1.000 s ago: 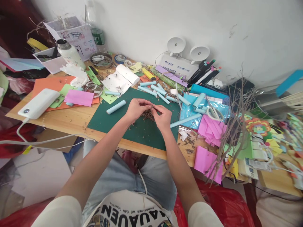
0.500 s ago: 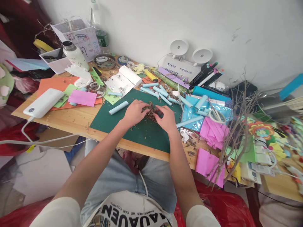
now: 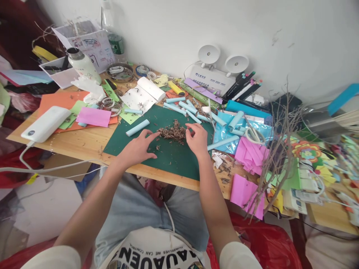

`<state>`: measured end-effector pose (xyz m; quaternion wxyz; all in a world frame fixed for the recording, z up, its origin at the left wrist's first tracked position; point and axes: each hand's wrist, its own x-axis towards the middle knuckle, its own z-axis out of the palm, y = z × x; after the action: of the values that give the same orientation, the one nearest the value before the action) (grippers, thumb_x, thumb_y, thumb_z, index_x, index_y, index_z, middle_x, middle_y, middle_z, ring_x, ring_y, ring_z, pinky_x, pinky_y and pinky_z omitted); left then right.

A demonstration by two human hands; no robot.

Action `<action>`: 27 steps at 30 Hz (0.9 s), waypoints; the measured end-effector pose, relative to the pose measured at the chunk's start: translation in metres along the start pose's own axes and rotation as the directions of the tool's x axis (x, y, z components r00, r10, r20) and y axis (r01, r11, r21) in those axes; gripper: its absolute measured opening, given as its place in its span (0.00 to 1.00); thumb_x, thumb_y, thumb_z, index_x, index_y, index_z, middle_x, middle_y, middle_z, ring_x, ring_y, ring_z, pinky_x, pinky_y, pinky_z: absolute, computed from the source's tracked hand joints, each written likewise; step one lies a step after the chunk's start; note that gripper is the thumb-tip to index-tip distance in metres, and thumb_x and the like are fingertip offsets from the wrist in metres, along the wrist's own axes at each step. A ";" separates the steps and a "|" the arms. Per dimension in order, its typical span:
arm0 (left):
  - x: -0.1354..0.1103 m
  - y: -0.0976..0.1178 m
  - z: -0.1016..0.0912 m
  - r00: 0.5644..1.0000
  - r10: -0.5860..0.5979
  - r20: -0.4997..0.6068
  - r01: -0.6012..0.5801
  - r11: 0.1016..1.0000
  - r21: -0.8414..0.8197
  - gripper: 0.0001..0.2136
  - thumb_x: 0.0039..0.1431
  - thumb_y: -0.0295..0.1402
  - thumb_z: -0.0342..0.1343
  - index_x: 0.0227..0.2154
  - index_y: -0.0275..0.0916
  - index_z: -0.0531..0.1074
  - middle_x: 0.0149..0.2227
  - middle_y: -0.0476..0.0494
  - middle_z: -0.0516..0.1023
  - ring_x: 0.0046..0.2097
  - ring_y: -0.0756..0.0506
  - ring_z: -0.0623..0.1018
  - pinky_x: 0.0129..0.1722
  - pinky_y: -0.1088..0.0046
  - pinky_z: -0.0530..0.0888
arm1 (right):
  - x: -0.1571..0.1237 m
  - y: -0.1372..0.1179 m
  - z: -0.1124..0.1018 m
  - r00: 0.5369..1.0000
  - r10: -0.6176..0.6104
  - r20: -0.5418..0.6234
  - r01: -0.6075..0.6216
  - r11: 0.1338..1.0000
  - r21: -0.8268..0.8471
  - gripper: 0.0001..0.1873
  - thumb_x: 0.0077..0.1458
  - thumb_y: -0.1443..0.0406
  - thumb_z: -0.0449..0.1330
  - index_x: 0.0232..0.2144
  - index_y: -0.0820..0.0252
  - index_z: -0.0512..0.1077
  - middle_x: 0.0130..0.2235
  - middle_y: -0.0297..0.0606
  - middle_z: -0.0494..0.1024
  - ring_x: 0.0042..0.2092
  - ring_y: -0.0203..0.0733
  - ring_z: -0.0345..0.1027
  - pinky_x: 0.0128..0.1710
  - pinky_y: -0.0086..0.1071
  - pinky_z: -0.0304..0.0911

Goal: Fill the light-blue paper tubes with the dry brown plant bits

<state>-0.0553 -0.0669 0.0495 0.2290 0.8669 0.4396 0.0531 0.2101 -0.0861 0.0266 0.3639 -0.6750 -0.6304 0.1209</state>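
A loose heap of brown, dried plant bits [image 3: 172, 133] lies on the dark green mat [image 3: 175, 164]. To its left is my left hand [image 3: 138, 147], thumb and fingers spread, with the index fingertip close to the heap's edge; nothing is in it. My right hand [image 3: 197, 139] is at the heap's right end, fingers bent and apart from the thumb, with nothing visible in its grasp. A single pale blue paper roll [image 3: 137, 127] rests on the mat beyond my left hand. Several more blue rolls [image 3: 186, 107] lie along the mat's far edge.
At the right, scissors [image 3: 254, 135] sit near pink crepe paper [image 3: 251, 155] and upright dry twigs [image 3: 276, 164]. A white power bank [image 3: 46, 124] with a cable lies at the left. An open white bottle [image 3: 84, 65] and a twin-lamp light [image 3: 211, 80] stand at the back.
My left hand has drawn away from the heap to the left and spread its fingers. My right hand has opened slightly beside it. The heap now shows as a wider strip.
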 end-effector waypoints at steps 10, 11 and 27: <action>0.056 0.023 0.037 0.969 0.002 -0.246 -0.060 0.971 -0.230 0.14 0.58 0.29 0.56 0.47 0.36 0.72 0.43 0.39 0.73 0.32 0.47 0.74 0.40 0.65 0.75 | 0.000 -0.003 0.005 1.000 -0.017 0.009 0.017 1.000 -0.011 0.15 0.58 0.66 0.51 0.41 0.60 0.77 0.38 0.41 0.78 0.31 0.40 0.69 0.39 0.35 0.65; 0.058 0.027 0.035 0.968 0.005 -0.252 -0.069 0.967 -0.245 0.14 0.58 0.30 0.55 0.48 0.36 0.72 0.44 0.39 0.72 0.31 0.48 0.74 0.40 0.65 0.75 | 0.000 -0.003 0.003 1.000 -0.008 0.001 0.008 1.000 -0.010 0.15 0.57 0.67 0.51 0.40 0.60 0.77 0.38 0.41 0.79 0.31 0.40 0.69 0.39 0.34 0.64; 0.041 0.028 0.028 0.972 0.228 -0.050 -0.230 0.973 -0.026 0.12 0.64 0.28 0.45 0.42 0.38 0.73 0.41 0.40 0.73 0.41 0.43 0.76 0.43 0.66 0.73 | -0.005 -0.004 -0.010 0.877 0.134 0.461 -0.236 0.956 0.171 0.07 0.51 0.61 0.60 0.25 0.58 0.73 0.22 0.32 0.76 0.22 0.35 0.68 0.26 0.29 0.62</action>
<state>-0.0014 -0.0581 0.0329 0.2246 0.9065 0.3412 0.1064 0.2128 -0.0944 0.0347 0.2702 -0.6421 -0.6112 0.3758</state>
